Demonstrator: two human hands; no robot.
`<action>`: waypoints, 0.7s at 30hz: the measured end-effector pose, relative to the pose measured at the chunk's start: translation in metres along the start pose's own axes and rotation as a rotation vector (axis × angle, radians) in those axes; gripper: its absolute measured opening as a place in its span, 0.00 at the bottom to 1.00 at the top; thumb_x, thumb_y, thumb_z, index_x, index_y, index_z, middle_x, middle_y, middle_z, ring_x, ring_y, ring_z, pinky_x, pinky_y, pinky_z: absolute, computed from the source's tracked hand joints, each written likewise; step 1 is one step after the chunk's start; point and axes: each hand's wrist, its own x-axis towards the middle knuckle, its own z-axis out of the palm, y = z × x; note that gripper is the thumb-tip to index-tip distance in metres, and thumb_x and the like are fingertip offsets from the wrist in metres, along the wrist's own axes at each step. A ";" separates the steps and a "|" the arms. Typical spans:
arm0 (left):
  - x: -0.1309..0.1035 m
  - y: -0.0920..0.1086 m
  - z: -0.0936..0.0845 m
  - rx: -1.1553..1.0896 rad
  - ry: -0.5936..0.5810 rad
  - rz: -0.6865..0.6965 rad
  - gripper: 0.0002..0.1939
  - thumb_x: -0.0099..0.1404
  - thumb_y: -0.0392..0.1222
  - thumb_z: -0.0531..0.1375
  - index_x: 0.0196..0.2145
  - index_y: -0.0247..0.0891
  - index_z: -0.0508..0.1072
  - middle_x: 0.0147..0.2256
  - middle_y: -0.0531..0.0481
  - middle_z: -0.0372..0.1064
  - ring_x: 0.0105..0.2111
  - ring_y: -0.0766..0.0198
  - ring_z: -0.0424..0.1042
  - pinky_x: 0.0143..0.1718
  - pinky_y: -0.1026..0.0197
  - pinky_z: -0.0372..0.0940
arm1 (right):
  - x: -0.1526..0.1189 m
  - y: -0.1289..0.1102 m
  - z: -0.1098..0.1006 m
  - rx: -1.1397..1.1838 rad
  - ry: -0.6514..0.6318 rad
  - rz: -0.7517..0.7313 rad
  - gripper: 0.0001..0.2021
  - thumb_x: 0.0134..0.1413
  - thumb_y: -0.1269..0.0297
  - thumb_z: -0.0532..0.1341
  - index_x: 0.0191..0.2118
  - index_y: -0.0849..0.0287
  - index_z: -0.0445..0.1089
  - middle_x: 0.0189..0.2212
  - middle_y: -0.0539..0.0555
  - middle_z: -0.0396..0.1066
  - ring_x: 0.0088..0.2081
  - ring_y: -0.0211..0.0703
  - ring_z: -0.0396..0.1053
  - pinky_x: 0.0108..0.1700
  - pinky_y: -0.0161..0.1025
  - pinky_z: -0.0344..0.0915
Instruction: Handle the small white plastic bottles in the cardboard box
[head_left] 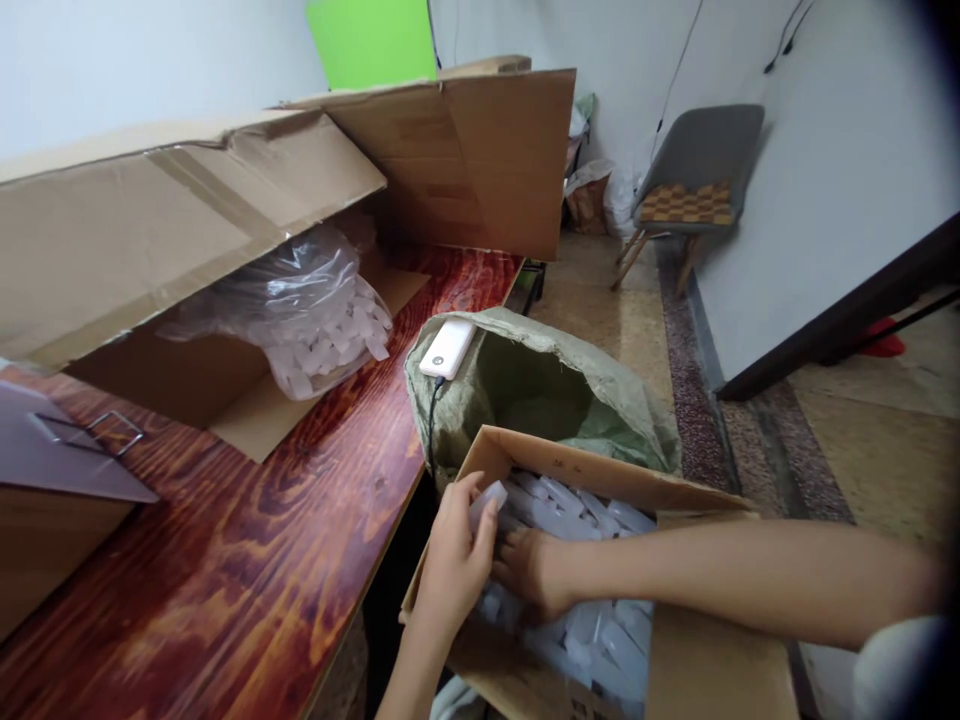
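Note:
An open cardboard box [697, 615] holds many translucent whitish plastic pieces [600, 640]. Over the box's left side, my left hand [457, 545] has one translucent piece [491, 495] between thumb and fingers. My right hand [536, 570] reaches down among the pieces inside the box, its fingertips partly hidden, so whether it grips one cannot be made out. Just behind the box stands an open green woven sack [630, 390], with a white power bank [448, 348] and black cable on its rim.
To the left is a red wood-grain table [300, 560]. It bears a large tipped carton [135, 230] with a clear bag [300, 300] of similar pieces, and a grey clipboard [67, 450]. A grey chair [705, 150] stands behind, at right.

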 end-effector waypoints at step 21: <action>0.000 -0.020 -0.005 -0.362 0.355 -0.002 0.20 0.69 0.36 0.48 0.53 0.48 0.69 0.51 0.45 0.60 0.45 0.60 0.72 0.47 0.54 0.70 | 0.024 0.023 -0.040 0.692 -0.483 0.373 0.12 0.61 0.60 0.60 0.45 0.63 0.68 0.40 0.54 0.70 0.37 0.40 0.70 0.38 0.42 0.70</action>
